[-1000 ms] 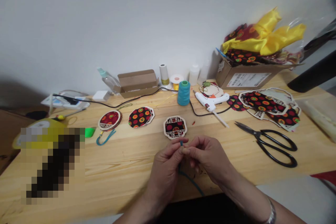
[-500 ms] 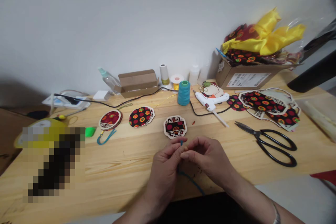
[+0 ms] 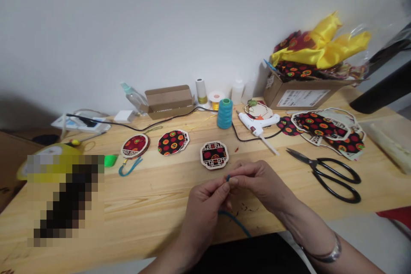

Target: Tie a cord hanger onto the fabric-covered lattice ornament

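Note:
My left hand and my right hand meet over the front of the wooden table. Both pinch a teal cord; its short end pokes up between the fingertips and the rest trails down toward me. Just beyond the hands lies a round fretwork piece with red patterned cloth. A teal thread spool stands farther back.
Black scissors lie to the right, a white glue gun with its cable behind. Two more cloth rounds sit left of centre. A cardboard box of yellow and patterned fabric stands back right, a small open box by the wall.
My hands have shifted slightly right and forward, and the cord's upright end now shows shorter between the fingertips. Nothing else on the table moved.

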`<state>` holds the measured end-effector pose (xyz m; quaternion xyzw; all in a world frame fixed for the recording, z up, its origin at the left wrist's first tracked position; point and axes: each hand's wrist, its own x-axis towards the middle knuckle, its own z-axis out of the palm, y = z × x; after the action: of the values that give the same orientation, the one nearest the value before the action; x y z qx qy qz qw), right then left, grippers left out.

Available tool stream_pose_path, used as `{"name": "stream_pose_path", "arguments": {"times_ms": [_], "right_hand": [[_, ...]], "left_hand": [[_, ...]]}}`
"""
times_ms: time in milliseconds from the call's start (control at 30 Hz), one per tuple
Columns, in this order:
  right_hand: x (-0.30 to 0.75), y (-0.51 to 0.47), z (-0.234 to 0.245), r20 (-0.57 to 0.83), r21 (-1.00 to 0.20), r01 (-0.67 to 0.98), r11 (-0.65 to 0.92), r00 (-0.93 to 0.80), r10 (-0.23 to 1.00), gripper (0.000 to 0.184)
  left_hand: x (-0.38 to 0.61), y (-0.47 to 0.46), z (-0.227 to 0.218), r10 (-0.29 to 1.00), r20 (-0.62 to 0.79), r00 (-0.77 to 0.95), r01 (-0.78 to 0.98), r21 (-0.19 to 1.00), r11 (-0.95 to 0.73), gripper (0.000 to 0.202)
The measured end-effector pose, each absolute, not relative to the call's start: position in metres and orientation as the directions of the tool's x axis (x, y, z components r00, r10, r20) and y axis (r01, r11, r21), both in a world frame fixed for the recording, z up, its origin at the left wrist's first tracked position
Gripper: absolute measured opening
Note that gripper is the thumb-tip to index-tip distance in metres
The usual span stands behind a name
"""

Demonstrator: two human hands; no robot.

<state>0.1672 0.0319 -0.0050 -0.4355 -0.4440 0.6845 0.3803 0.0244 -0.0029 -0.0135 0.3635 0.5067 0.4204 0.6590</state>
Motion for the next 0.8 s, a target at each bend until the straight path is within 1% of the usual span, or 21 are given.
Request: {"name": "stream_pose_path", "arguments": {"times_ms": [100,200,267,433,600,800], "right_hand": [[0.1671,0.0315,-0.0046,-0.214,-0.963,-0.098,-0.252,-0.29,0.933,0.005],[0.1664,0.031,-0.0028,-0.161,-0.985,-0.022,-0.172,-0.25,0.955,0.012],[0.1654,0.0308,-0.0018,-0.144,-0.989,0.011,-0.146,-0.238,0.96,0.015],[0.1622,0.0305,0.0007,-0.199,-0.98,0.03,-0.197,-0.23,0.953,0.016],[0.1609,0.0299,0.0018,-0.206,-0.976,-0.017,-0.219,-0.27,0.941,0.02],[0.1604,0.0307,0.0009,-0.213,-0.973,-0.028,-0.228,-0.26,0.942,0.02]], "left_hand": [[0.026,-0.0032,-0.0107,0.907,-0.393,0.153,-0.221,0.881,0.419,0.02],[0.0267,-0.0031,-0.0108,0.905,-0.394,0.16,-0.251,0.87,0.424,0.021],[0.0265,-0.003,-0.0119,0.906,-0.39,0.166,-0.26,0.869,0.422,0.023],[0.0255,-0.0026,-0.014,0.905,-0.383,0.182,-0.265,0.868,0.421,0.024],[0.0251,-0.0031,-0.0151,0.905,-0.375,0.203,-0.263,0.869,0.419,0.025],[0.0248,-0.0039,-0.0176,0.917,-0.345,0.199,-0.265,0.882,0.389,0.025]]}}
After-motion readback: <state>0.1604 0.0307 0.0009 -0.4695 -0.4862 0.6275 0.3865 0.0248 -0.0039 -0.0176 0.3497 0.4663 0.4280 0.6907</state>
